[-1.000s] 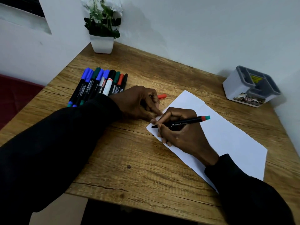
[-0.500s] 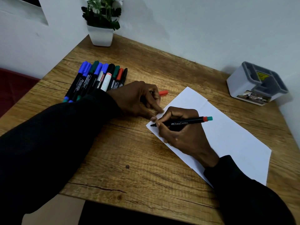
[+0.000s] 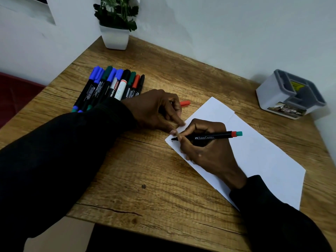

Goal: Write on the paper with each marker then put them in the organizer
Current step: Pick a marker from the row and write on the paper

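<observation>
My right hand (image 3: 207,151) grips a black marker (image 3: 211,137) with a red and teal end. Its tip touches the near left corner of the white paper (image 3: 263,157), where a small dark mark shows. My left hand (image 3: 154,110) curls around a red cap (image 3: 185,103) and its fingertips press the paper's corner. A row of several capped markers (image 3: 112,86) in blue, green, black and red lies at the back left. The grey organizer (image 3: 289,95) stands at the back right with nothing visible inside.
A potted plant in a white pot (image 3: 115,38) stands in the far corner against the wall. The wooden table (image 3: 145,179) ends close to me at the front edge. A dark red seat (image 3: 12,93) lies beyond the left edge.
Both hands stay at the paper's corner. The marker tip has shifted slightly and a small mark now shows on the paper. The view has tilted a little.
</observation>
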